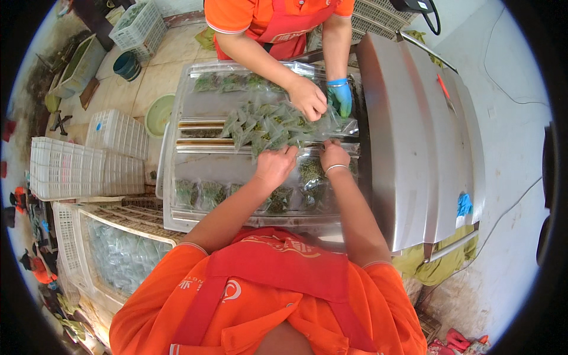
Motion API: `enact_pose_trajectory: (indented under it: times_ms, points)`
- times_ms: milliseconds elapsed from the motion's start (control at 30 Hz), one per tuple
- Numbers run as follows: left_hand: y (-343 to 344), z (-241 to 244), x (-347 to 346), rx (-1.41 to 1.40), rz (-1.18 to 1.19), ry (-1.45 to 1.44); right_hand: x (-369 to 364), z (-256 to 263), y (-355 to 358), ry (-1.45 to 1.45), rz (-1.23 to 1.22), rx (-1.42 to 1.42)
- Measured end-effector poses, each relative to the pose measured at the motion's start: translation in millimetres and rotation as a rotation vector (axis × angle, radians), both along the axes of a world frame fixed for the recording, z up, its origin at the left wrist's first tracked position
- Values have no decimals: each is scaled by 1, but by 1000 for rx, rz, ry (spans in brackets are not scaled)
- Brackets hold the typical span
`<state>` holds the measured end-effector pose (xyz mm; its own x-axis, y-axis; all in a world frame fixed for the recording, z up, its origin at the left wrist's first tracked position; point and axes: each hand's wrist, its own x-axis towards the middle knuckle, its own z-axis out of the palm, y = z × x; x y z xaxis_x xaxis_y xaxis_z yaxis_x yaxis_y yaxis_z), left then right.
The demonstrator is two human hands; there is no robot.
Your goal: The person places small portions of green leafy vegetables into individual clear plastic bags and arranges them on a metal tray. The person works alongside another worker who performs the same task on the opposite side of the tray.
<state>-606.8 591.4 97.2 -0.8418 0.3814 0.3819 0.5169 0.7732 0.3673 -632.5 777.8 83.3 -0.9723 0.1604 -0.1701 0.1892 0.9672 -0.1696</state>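
A steel vacuum-sealing machine's bed (213,165) lies before me, with sealing bars across its middle. Clear plastic bags filled with small green produce (270,122) are heaped over the bars. At the near edge of the heap my left hand (277,165) has its fingers closed on a clear bag. My right hand (335,156) pinches the top edge of another bag of green produce (311,173) by the near bar. Filled bags (213,194) lie in a row along the near side, and more bags (230,82) line the far side.
Opposite me, a co-worker's bare hand (307,98) and blue-gloved hand (340,98) reach over the heap. The machine's steel lid (399,146) stands at the right. White plastic crates (66,171), a crate of bags (126,253), a green basin (159,116) and a bucket (127,66) are at the left.
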Motion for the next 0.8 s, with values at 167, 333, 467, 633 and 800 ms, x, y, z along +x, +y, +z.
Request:
enact_pose_trajectory:
  times_ms: [167,333,467,633,800]
  points:
    - [-17,21,16,103,-116,17,-6,-23,12,235,-3,-133]
    - [-44,16,46,361,-151,-28,20,-22,8,361,-88,-226]
    - [-70,-11,64,951,90,-506,51,-12,-22,-14,-158,-834]
    - [-82,-2,51,1064,32,-906,31,13,-90,-260,-239,-880]
    - [-75,3,39,970,-19,-1010,31,-19,-81,59,65,-353]
